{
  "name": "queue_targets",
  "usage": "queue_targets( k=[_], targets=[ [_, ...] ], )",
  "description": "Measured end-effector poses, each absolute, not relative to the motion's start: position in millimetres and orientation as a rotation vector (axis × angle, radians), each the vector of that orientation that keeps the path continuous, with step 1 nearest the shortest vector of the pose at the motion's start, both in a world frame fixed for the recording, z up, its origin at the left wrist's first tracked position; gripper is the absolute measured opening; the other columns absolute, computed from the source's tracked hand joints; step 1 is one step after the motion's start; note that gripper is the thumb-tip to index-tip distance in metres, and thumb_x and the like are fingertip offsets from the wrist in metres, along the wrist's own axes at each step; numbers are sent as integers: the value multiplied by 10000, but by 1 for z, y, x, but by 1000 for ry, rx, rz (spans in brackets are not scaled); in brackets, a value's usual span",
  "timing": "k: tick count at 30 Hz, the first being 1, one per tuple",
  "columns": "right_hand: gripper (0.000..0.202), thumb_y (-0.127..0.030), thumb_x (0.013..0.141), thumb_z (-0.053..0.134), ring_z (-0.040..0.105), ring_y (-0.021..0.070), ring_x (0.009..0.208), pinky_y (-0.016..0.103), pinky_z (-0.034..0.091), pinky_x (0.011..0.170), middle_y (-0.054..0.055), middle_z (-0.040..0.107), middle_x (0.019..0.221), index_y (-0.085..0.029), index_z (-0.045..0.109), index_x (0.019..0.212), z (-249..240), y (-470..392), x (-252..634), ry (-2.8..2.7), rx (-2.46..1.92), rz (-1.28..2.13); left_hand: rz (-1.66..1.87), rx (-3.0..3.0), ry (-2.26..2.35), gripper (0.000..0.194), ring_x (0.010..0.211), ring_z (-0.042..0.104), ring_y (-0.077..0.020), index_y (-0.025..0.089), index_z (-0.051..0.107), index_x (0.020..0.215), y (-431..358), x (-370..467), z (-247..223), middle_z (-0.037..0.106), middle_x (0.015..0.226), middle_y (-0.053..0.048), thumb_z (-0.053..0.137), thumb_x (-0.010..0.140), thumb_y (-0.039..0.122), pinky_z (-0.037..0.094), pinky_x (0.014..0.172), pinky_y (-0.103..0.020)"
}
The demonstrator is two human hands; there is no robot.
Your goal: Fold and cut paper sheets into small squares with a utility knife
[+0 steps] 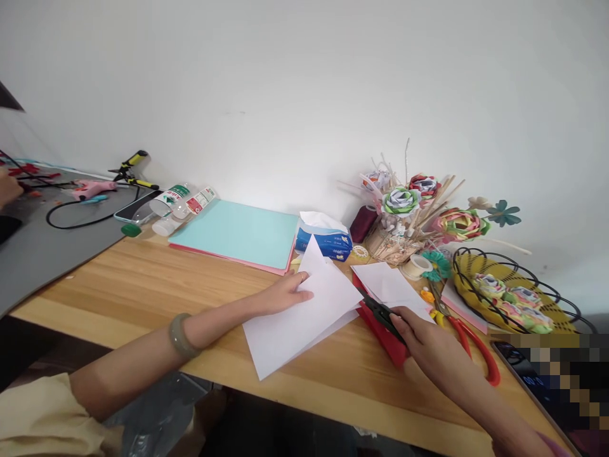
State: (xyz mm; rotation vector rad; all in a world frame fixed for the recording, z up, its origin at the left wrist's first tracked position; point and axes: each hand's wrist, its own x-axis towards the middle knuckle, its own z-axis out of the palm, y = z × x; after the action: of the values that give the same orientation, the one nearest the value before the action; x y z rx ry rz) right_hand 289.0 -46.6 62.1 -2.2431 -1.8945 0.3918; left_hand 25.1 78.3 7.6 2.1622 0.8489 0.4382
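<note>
My left hand (290, 292) grips a white sheet of paper (304, 317) by its upper left part, thumb on top. The sheet is raised off the wooden table, with a pointed corner standing up and another layer of paper showing beneath it. My right hand (419, 333) is closed around black-handled scissors (385, 316), whose tip meets the sheet's right corner; the blades are mostly hidden. Just behind the scissors lie more white pieces of paper (387, 282) on top of red paper (380, 333).
Light-blue paper (238, 231), plastic bottles (171, 200) and a tissue pack (323, 238) line the wall. Right are paper flowers (402, 202), red-handled scissors (488, 355), a yellow basket (461, 273) and a phone (518, 365). Another person's hand (8, 187) is far left, near a pink glue gun (92, 188).
</note>
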Motion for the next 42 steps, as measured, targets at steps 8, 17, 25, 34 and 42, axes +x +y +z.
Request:
queue_targets(
  k=[8, 17, 25, 34, 42],
  targets=[
    [416, -468, 902, 302, 678, 298, 783, 360, 459, 607, 128, 694, 924, -175, 476, 1140, 52, -56, 270, -2193, -2254, 411, 460, 2324, 743, 253, 1062, 516, -265, 182, 520, 1065, 74, 21, 15, 595, 1077, -82, 574, 839, 283, 426, 926, -417],
    [316, -421, 933, 345, 677, 259, 734, 351, 458, 535, 116, 582, 1153, -187, 474, 1101, 34, -64, 263, -2386, -2165, 155, 241, 2737, 442, 630, 1427, 141, -267, 156, 235, 1458, 56, 6, 17, 274, 1514, -151, 397, 946, 485, -4, 1144, -508],
    [280, -379, 950, 354, 666, 206, 610, 296, 400, 368, 84, 627, 1057, -200, 529, 1077, 25, -62, 266, -2607, -1904, -442, 54, 2717, 378, 737, 1436, 109, -227, 176, 83, 1498, 56, 2, 19, 144, 1548, -118, 306, 932, 592, 16, 1156, -430],
    [475, -378, 989, 143, 656, 185, 605, 278, 442, 381, 97, 669, 940, -164, 566, 1030, 25, -65, 268, -2663, -1643, -599, 45, 2716, 347, 711, 1434, 120, -222, 219, 99, 1497, 57, 2, 19, 176, 1545, -89, 346, 931, 572, 21, 1156, -423],
    [431, -381, 987, 185, 674, 223, 706, 336, 505, 474, 99, 665, 939, -163, 548, 1065, 28, -56, 270, -2730, -1616, -285, 68, 2752, 326, 758, 1433, 124, -230, 179, 89, 1496, 58, 2, 14, 181, 1540, -112, 337, 919, 602, 34, 1156, -441]
  ],
)
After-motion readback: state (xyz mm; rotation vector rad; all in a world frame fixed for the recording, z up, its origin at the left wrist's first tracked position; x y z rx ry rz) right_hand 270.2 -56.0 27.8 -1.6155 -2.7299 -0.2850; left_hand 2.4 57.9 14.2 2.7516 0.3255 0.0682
